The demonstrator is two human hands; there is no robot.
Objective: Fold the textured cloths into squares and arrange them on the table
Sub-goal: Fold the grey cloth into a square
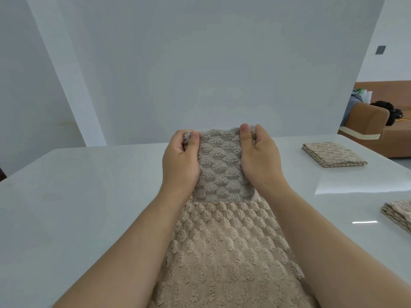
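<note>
A beige textured cloth (222, 245) with a raised bubble pattern runs from the near table edge toward the middle. Its far end is lifted off the white table (77, 196) and hangs back toward me. My left hand (181, 162) pinches the left far corner with thumb on top. The right far corner is pinched the same way by my right hand (259, 157). Both hands hold the lifted end above the table, with the cloth stretched between them. A folded cloth (333, 154) lies flat at the far right of the table.
Another stack of folded beige cloth (398, 213) sits at the right edge, partly cut off. A white wall panel stands behind the table. A brown sofa (378, 121) with bags on it is beyond the table at the right.
</note>
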